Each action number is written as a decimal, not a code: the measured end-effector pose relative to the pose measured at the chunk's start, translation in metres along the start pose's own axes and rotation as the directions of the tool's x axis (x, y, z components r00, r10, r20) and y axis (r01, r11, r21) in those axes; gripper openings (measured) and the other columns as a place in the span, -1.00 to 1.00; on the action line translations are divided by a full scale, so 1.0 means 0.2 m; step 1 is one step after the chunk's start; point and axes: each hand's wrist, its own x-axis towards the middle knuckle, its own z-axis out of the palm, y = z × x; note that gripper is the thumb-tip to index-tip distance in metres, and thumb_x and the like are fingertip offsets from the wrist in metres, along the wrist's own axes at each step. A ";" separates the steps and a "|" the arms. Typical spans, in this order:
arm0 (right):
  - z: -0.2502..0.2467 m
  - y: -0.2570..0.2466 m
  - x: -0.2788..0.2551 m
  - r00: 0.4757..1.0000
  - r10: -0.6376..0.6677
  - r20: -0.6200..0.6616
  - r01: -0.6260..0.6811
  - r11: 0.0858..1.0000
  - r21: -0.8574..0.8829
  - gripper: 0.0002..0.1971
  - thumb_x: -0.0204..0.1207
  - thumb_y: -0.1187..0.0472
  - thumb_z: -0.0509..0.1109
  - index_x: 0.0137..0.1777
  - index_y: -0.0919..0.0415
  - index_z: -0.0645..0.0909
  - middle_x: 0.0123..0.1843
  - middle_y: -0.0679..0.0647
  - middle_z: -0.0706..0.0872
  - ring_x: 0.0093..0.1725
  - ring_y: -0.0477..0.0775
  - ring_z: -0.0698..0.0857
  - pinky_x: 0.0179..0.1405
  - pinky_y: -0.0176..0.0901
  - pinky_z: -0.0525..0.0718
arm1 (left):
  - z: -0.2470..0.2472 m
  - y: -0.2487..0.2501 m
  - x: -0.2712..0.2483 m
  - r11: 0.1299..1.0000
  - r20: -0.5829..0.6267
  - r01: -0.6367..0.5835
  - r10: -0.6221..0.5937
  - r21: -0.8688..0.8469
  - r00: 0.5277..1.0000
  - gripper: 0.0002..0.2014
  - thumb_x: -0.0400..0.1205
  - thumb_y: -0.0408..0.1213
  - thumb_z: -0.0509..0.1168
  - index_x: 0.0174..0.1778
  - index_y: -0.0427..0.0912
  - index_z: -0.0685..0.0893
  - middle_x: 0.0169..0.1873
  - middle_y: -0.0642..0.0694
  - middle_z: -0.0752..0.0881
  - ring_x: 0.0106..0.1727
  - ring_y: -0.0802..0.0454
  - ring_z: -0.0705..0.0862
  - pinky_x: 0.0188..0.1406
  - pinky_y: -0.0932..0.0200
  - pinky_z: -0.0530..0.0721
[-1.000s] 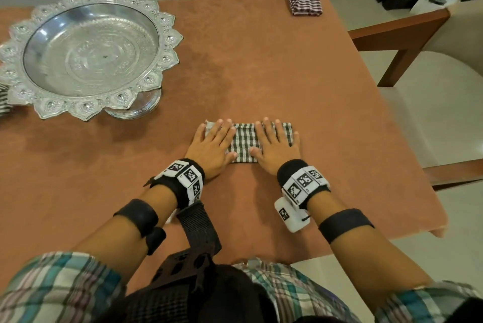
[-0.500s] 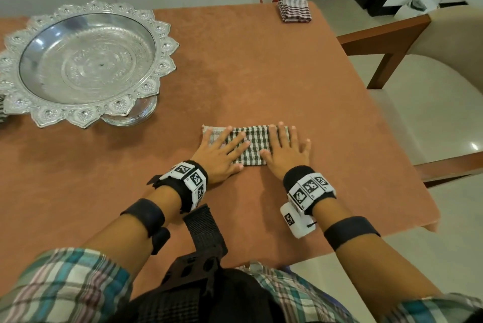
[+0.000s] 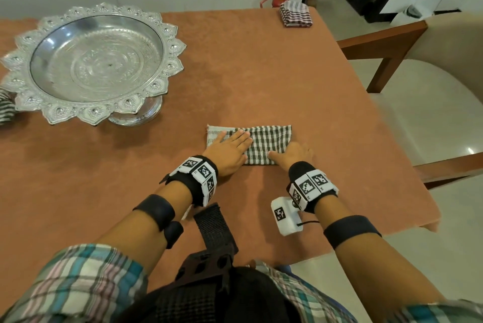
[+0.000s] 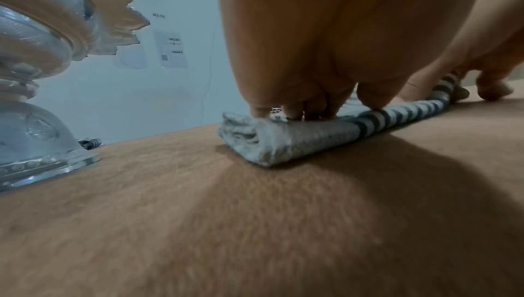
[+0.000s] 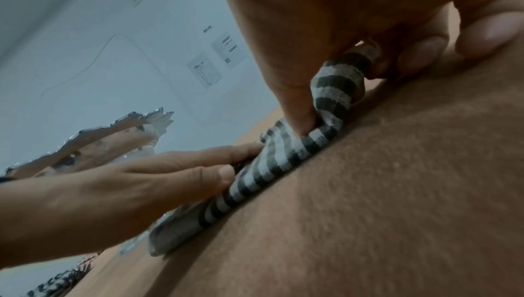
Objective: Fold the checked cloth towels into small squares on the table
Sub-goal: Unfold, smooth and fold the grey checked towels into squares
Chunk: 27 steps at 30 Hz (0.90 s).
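Note:
A grey-and-white checked towel [image 3: 264, 145], folded into a narrow strip, lies on the brown table [image 3: 261, 74] in front of me. My left hand [image 3: 235, 140] lies flat on its left half with straight fingers, pressing it down. My right hand [image 3: 290, 151] is at the strip's right end. In the right wrist view its thumb presses on top of the towel [image 5: 272, 167] while its fingers curl under the end, which is raised off the table. The left wrist view shows the towel's thick layered left end [image 4: 255, 142] under my fingertips [image 4: 295, 111].
A large silver pedestal tray [image 3: 167, 43] stands at the back left. A folded checked towel [image 3: 296, 13] sits at the far right corner. More checked cloth [image 3: 5, 108] shows at the left edge. A wooden chair [image 3: 386, 35] stands beside the table's right edge.
My right hand went from lying flat on the towel to its right end, where it now pinches and lifts the end. My left hand stayed flat, its fingers drawn closer together.

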 end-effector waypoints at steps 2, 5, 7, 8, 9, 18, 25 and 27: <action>-0.02 -0.02 -0.02 0.998 -0.066 -0.012 0.067 0.989 0.129 -0.76 0.42 0.00 0.44 -0.06 0.16 0.64 -0.01 0.10 0.70 0.10 0.18 0.64 0.10 -0.03 0.58 | -0.03 -0.01 0.00 0.998 0.005 -0.023 0.024 -0.061 1.000 -0.50 0.75 -0.18 -0.11 0.63 -0.14 -0.02 0.65 -0.06 -0.02 0.66 0.03 -0.10 0.61 -0.08 -0.13; -0.06 -0.04 -0.10 0.986 -0.142 -0.085 0.165 0.881 0.444 -0.79 0.46 0.26 0.42 0.08 0.24 0.60 -0.04 0.07 0.70 -0.09 0.06 0.66 -0.16 -0.17 0.56 | -0.07 -0.02 -0.02 0.950 -0.197 -0.079 0.019 -0.301 0.980 -0.59 0.70 -0.37 0.01 0.50 -0.23 0.35 0.53 -0.19 0.36 0.59 -0.08 0.21 0.58 -0.03 0.14; -0.05 -0.06 -0.16 0.974 -0.163 -0.159 0.225 0.793 0.566 -0.78 0.45 0.29 0.41 0.08 0.19 0.56 0.01 0.08 0.72 -0.09 0.07 0.69 -0.21 -0.17 0.61 | -0.08 -0.04 -0.06 0.905 -0.401 -0.073 -0.111 -0.418 0.909 -0.65 0.65 -0.46 0.04 0.29 -0.24 0.58 0.24 -0.23 0.63 0.35 -0.11 0.47 0.39 -0.07 0.42; -0.03 -0.08 -0.17 0.966 -0.167 -0.197 0.253 0.761 0.597 -0.81 0.45 0.28 0.41 0.04 0.15 0.54 0.01 0.09 0.73 -0.10 0.09 0.71 -0.19 -0.14 0.64 | -0.08 -0.05 -0.07 0.882 -0.453 -0.048 -0.194 -0.469 0.870 -0.68 0.64 -0.47 0.05 0.19 -0.23 0.64 0.11 -0.22 0.69 0.22 -0.10 0.53 0.28 -0.04 0.49; -0.03 -0.09 -0.19 0.958 -0.175 -0.227 0.281 0.734 0.618 -0.82 0.45 0.27 0.41 0.01 0.13 0.52 -0.02 0.10 0.73 -0.12 0.09 0.71 -0.20 -0.16 0.65 | -0.08 -0.06 -0.08 0.857 -0.461 -0.024 -0.253 -0.514 0.850 -0.69 0.63 -0.47 0.06 0.13 -0.23 0.67 0.03 -0.21 0.71 0.16 -0.10 0.56 0.19 0.01 0.52; 0.16 -0.26 -0.22 0.749 -0.575 -0.328 0.655 0.717 0.238 -0.82 0.36 0.40 0.39 -0.20 0.20 0.42 0.24 0.24 0.63 0.15 0.20 0.58 0.01 -0.07 0.44 | -0.02 -0.16 -0.11 0.359 -0.169 -0.012 -0.409 -0.933 0.897 -0.55 0.62 -0.59 0.03 0.43 -0.26 0.41 0.30 -0.18 0.59 0.36 -0.03 0.53 0.32 0.26 0.40; 0.31 -0.35 -0.21 0.717 -0.678 -0.163 0.695 0.713 0.089 -0.81 0.37 0.46 0.35 -0.12 0.25 0.43 0.56 0.23 0.34 0.61 0.18 0.20 0.48 -0.29 0.05 | -0.04 -0.24 -0.12 -0.150 -0.023 -0.125 -0.547 -0.981 0.837 -0.70 0.70 -0.43 0.02 0.34 -0.26 0.45 0.09 -0.20 0.61 -0.09 0.05 0.63 -0.12 0.23 0.59; 0.30 -0.35 -0.21 0.704 -0.698 -0.133 0.707 0.707 0.027 -0.79 0.38 0.44 0.34 -0.11 0.20 0.40 0.61 0.21 0.27 0.64 0.15 0.12 0.51 -0.30 -0.06 | -0.03 -0.25 -0.12 -0.107 -0.041 -0.122 -0.565 -0.987 0.824 -0.72 0.69 -0.44 0.02 0.27 -0.24 0.50 0.08 -0.21 0.63 -0.12 0.06 0.63 -0.07 0.19 0.62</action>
